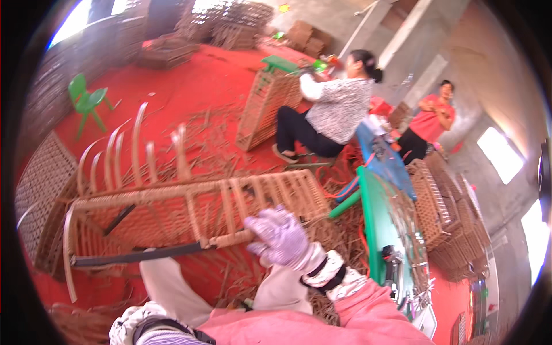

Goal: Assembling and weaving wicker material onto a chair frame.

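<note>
Left hand point(172, 337) in a striped lavender glove, cut by lower edge; right hand point(282, 237) in a lavender glove, beside a long tan woven frame point(144, 195).
Left: finger state cannot be told. Right: thumb and fingers parted, at the frame's near edge; contact unclear. Frame lies crosswise before the wearer's knees, black strip point(138, 256) along its near edge, pale upright strips point(138, 146) behind its far rim. Green-edged table point(375, 253) to the right. Beyond: seated co-worker point(339, 118) at a brown woven basket point(259, 112); farther, green plastic chair point(87, 99), left.
</note>
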A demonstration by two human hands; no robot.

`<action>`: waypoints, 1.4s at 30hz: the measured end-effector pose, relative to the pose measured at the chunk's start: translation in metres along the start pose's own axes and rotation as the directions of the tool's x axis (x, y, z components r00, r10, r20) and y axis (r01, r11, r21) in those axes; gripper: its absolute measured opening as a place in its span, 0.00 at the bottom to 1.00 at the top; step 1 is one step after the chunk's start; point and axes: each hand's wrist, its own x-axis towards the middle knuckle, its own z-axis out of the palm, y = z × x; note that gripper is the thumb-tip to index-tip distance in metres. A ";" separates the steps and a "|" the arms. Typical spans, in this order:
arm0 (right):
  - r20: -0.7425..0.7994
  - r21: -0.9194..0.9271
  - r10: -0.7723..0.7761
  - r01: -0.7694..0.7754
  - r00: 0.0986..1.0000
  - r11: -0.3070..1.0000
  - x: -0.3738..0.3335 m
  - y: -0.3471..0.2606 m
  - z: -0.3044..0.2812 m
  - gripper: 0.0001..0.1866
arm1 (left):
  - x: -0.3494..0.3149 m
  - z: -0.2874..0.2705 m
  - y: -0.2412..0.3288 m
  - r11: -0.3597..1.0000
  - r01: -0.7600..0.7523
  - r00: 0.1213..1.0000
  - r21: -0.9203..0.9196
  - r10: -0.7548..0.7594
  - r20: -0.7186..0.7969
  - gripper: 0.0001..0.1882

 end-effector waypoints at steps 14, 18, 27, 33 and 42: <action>-0.016 0.009 -0.011 0.011 1.000 1.000 -0.007 -0.003 0.005 0.26 | -0.028 -0.182 0.037 0.072 0.742 0.649 0.667 -0.325 -0.688 0.13; -0.010 0.072 0.009 -0.008 1.000 0.997 -0.007 -0.012 0.004 0.25 | -0.016 -0.192 0.000 0.142 0.801 0.576 0.582 -0.451 -0.682 0.13; -0.090 0.096 0.031 -0.022 0.996 0.995 -0.025 -0.016 0.004 0.24 | -0.014 -0.227 0.007 -0.688 0.509 0.517 0.517 -0.236 -0.823 0.12; -0.111 0.119 0.053 -0.039 0.992 0.992 -0.024 -0.018 0.007 0.24 | 0.013 -0.200 -0.031 -0.316 0.857 0.313 0.406 -0.307 -0.899 0.14; -0.158 0.191 0.085 -0.054 0.984 0.980 -0.024 -0.009 0.010 0.21 | -0.034 -0.156 -0.041 -0.517 0.178 0.819 0.837 -0.393 -0.417 0.13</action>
